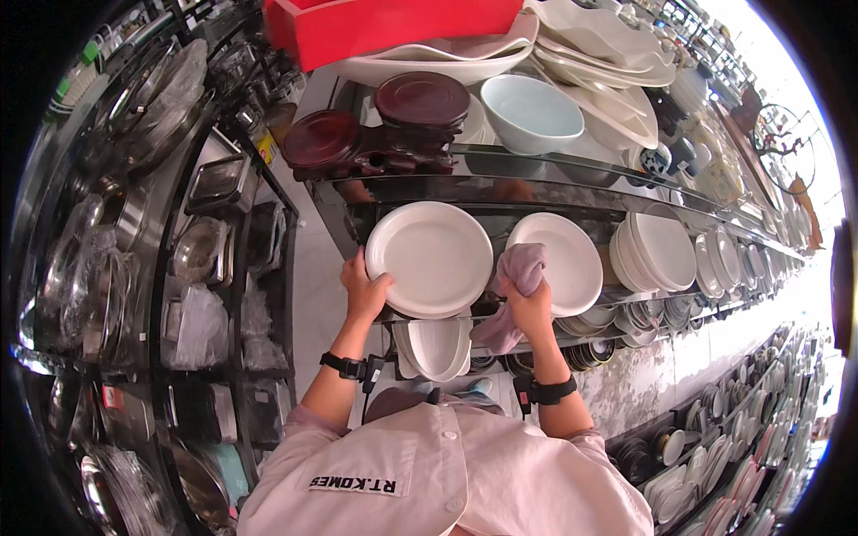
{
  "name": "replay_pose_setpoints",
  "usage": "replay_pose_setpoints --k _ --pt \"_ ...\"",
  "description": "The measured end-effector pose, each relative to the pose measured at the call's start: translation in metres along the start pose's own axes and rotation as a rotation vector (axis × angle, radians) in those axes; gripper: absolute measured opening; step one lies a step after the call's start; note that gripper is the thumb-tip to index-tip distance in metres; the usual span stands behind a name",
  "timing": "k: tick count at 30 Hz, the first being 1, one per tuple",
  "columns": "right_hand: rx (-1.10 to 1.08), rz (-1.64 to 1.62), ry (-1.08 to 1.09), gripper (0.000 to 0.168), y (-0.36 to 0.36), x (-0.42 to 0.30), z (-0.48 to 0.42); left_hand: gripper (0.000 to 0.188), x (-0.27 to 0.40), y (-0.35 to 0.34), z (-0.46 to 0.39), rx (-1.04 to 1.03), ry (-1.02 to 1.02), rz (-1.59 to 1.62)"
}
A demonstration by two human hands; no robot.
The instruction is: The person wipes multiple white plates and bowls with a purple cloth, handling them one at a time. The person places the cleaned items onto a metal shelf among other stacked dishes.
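My left hand grips the left rim of a round white plate, thumb on its face and fingers behind. My right hand clutches a bunched mauve cloth. The cloth overlaps the left side of a second white plate, and its loose end hangs down below the hand. Both plates are at the shelf just under the glass top. Whether the left plate still rests on the shelf, I cannot tell.
White dishes sit on the shelf below, stacked white plates to the right. Above are dark wooden stands, a pale blue bowl, wavy white platters and a red box. A rack of plastic-wrapped metalware stands left.
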State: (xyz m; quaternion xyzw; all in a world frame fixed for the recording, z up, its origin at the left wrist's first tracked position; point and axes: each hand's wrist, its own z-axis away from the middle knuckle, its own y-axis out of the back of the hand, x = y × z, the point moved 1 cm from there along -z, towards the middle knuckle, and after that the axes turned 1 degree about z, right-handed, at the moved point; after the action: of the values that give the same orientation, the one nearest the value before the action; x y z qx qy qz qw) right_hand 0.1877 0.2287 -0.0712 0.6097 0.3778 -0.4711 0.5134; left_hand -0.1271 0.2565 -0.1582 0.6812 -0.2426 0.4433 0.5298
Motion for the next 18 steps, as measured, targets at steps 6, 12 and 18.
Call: replay_pose_setpoints --k 6,12,18 --pt "0.049 0.004 0.067 0.047 0.034 -0.001 0.007 0.069 0.046 0.018 0.020 0.110 -0.311 -0.045" --pt "0.106 0.041 0.006 0.042 0.075 -0.004 0.021 0.038 0.121 0.001 0.043 -0.086 -0.411 0.151" --pt "0.182 -0.037 -0.022 0.037 0.129 0.022 0.022 0.044 0.159 -0.068 0.078 -0.647 -0.211 0.363"
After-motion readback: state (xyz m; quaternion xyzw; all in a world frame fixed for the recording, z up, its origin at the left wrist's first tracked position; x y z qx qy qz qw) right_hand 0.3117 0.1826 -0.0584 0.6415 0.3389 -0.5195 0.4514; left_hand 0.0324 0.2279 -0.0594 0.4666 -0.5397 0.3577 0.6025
